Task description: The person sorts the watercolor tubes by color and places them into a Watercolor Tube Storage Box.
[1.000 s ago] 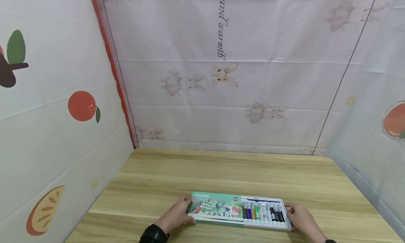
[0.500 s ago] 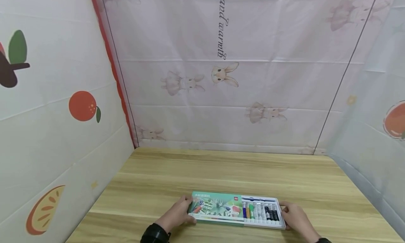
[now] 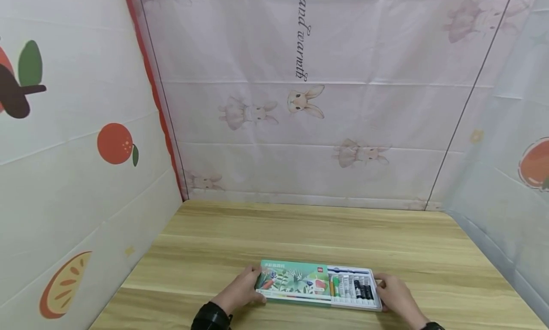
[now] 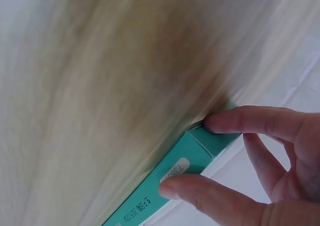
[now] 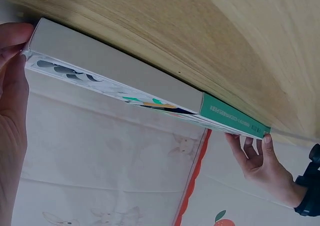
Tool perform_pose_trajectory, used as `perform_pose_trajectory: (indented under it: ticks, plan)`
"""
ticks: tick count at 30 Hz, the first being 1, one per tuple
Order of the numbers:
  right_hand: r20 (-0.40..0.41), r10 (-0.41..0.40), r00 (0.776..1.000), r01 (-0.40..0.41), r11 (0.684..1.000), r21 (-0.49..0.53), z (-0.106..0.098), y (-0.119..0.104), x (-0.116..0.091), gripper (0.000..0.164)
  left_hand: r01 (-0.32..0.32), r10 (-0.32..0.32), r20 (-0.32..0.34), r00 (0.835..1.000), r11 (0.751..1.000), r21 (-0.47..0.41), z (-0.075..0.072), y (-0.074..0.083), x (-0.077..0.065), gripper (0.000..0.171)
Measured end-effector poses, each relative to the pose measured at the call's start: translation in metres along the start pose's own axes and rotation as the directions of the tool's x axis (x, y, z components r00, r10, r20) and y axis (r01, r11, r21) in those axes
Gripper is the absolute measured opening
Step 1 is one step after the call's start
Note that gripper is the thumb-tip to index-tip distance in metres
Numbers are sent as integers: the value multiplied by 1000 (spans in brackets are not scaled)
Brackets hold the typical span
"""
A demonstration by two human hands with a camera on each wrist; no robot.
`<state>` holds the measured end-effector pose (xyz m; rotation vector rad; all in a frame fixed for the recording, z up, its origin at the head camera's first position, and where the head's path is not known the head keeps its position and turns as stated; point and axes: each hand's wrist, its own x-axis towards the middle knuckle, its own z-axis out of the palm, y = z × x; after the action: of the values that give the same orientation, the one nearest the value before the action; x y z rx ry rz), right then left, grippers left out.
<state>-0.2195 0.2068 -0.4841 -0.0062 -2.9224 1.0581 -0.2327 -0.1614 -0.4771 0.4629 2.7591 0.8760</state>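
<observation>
A green paint box sleeve (image 3: pixel 293 281) printed with plants lies on the table, its white tray (image 3: pixel 355 305) sticking out of the right end. In the tray sit several paint tubes (image 3: pixel 358 288), among them orange, green, white and black ones, and a blue paintbrush (image 3: pixel 349 271) along the far side. My left hand (image 3: pixel 241 288) grips the sleeve's left end, thumb on the near side, as the left wrist view shows with the green end (image 4: pixel 182 158). At the tray's outer right end, my right hand (image 3: pixel 396 295) holds the edge between thumb and fingers. Part of the tray is hidden inside the sleeve.
The wooden table (image 3: pixel 300 230) extends behind and to both sides of the box. Printed cloth walls, a left one (image 3: pixel 86 191), a back one (image 3: pixel 266 168) and a right one (image 3: pixel 502 187), enclose it.
My right hand has moved left with the tray, which has slid further into the sleeve, hiding the brown and purple tubes. The left hand stays at the sleeve's end.
</observation>
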Motion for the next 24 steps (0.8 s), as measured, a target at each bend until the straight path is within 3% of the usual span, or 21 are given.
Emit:
perform_pose_trajectory:
  ticks: [11, 24]
  plan:
    - [-15, -29, 999, 29, 1000, -2, 4, -3, 1, 32, -10, 10, -1, 1000, 1000, 25, -1, 1, 0, 81]
    - [-41, -57, 998, 57, 998, 0, 10, -7, 1, 32, -7, 7, 11, 1000, 1000, -5, 0, 0, 1, 81]
